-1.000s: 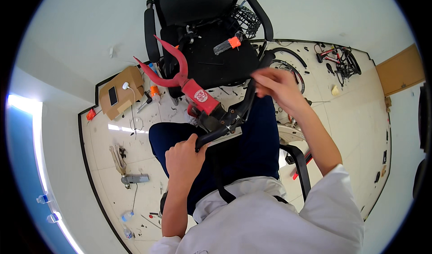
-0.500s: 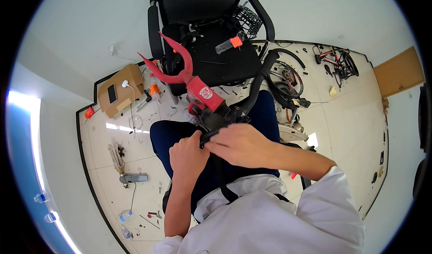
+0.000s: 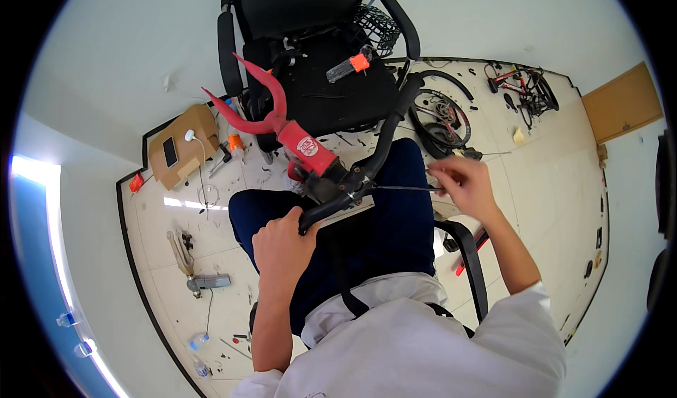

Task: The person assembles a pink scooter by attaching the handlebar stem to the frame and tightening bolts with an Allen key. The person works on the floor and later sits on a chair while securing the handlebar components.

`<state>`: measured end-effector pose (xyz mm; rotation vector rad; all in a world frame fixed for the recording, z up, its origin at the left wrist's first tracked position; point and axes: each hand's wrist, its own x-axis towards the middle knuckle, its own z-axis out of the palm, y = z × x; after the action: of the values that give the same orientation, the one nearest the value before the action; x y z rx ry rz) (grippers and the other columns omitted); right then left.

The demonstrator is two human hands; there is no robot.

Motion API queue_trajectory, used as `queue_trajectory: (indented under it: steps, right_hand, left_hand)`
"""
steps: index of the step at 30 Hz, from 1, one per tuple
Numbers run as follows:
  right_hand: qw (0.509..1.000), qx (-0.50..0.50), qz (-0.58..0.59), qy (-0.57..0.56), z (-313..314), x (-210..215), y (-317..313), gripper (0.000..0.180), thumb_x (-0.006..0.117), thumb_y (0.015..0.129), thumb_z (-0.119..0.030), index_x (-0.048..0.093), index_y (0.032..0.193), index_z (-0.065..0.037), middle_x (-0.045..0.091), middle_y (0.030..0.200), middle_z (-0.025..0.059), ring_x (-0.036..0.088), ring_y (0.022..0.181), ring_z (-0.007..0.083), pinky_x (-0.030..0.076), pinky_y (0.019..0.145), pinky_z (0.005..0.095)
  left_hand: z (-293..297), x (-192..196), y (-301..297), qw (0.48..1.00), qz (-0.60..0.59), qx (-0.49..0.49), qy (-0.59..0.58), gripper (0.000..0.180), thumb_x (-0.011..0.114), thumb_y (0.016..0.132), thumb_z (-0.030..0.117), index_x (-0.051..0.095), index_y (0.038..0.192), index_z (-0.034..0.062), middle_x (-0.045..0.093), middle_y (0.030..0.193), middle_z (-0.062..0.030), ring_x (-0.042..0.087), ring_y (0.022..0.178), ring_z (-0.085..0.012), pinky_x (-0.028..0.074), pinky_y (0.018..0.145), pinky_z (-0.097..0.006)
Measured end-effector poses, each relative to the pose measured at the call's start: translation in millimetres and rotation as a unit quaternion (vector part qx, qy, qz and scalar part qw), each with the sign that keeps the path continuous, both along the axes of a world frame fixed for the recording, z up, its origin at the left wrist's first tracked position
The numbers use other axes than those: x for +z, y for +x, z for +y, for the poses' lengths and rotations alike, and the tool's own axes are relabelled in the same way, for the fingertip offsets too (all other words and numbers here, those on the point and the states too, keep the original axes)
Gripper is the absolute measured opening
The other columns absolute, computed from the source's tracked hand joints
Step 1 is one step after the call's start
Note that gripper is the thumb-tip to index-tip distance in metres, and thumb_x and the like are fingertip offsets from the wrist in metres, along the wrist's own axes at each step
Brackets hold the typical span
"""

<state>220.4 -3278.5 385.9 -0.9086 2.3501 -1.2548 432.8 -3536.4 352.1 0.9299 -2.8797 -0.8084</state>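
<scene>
A red bicycle frame front end with a two-pronged fork [image 3: 278, 116] rests against my lap, its prongs pointing up and left toward the chair. Clamped across it by a dark stem [image 3: 358, 177] is a black curved handlebar [image 3: 384, 140]. My left hand [image 3: 284, 246] is closed on the handlebar's near end. To the right, my right hand [image 3: 464, 185] pinches the outer end of a thin straight rod [image 3: 403, 188] that looks like a hex key. The rod's other end meets the stem's clamp area; whether it sits in a bolt is too small to tell.
A black office chair [image 3: 321, 116] stands ahead, holding small parts and a wire basket [image 3: 377, 29]. Right lie a wheel [image 3: 441, 119] and a red-framed bike part [image 3: 525, 87]. Left are a cardboard box [image 3: 194, 126] with a phone [image 3: 171, 152], and a metal part [image 3: 208, 281].
My right hand has left the handlebar's near end and moved right, now with the thin rod at the stem. My left hand keeps near the bar end. The view has shifted slightly.
</scene>
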Motion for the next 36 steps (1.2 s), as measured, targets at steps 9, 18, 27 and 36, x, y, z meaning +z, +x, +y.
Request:
queue_trajectory:
  steps: [9, 18, 27, 36]
  right_hand:
    - [0.972, 0.160, -0.097, 0.145, -47.6, 38.7, 18.4, 0.029, 0.068, 0.099, -0.025, 0.069, 0.117, -0.002, 0.067, 0.073, 0.0090, 0.065, 0.060, 0.0166, 0.049, 0.057, 0.0314]
    - [0.942, 0.114, 0.308, 0.076, -68.4, 13.0, 48.5, 0.016, 0.067, 0.097, -0.016, 0.064, 0.105, -0.003, 0.068, 0.076, 0.0117, 0.068, 0.068, 0.0327, 0.053, 0.058, 0.0409]
    - [0.978, -0.026, -0.209, -0.001, -68.4, -2.2, 93.6, 0.019, 0.052, 0.106, -0.014, 0.060, 0.095, -0.001, 0.054, 0.063, 0.0058, 0.050, 0.055, 0.0121, 0.040, 0.054, 0.0299]
    - [0.990, -0.131, -0.031, 0.038, -58.9, -18.1, 116.8, 0.017, 0.052, 0.104, -0.010, 0.059, 0.093, 0.000, 0.050, 0.057, 0.0093, 0.046, 0.048, 0.0173, 0.037, 0.051, 0.0328]
  left_hand:
    - [-2.3, -4.9, 6.7, 1.000, -0.007, 0.002, 0.000, 0.030, 0.078, 0.087, 0.035, 0.068, 0.085, 0.0070, 0.067, 0.065, -0.0135, 0.068, 0.063, -0.0363, 0.051, 0.057, -0.045]
    - [-1.9, -1.0, 5.5, 1.000, 0.008, -0.003, 0.004, 0.029, 0.078, 0.087, 0.034, 0.069, 0.088, 0.0066, 0.067, 0.065, -0.0141, 0.068, 0.064, -0.0370, 0.051, 0.057, -0.045]
    - [7.4, -5.7, 3.5, 1.000, 0.017, -0.002, 0.014, 0.033, 0.077, 0.089, 0.037, 0.067, 0.085, 0.0055, 0.065, 0.063, -0.0149, 0.067, 0.065, -0.0383, 0.051, 0.058, -0.046]
    - [37.9, -16.9, -1.8, 0.997, 0.024, -0.063, 0.021, 0.037, 0.075, 0.091, 0.039, 0.065, 0.088, 0.0038, 0.066, 0.063, -0.0145, 0.069, 0.060, -0.0365, 0.053, 0.054, -0.044]
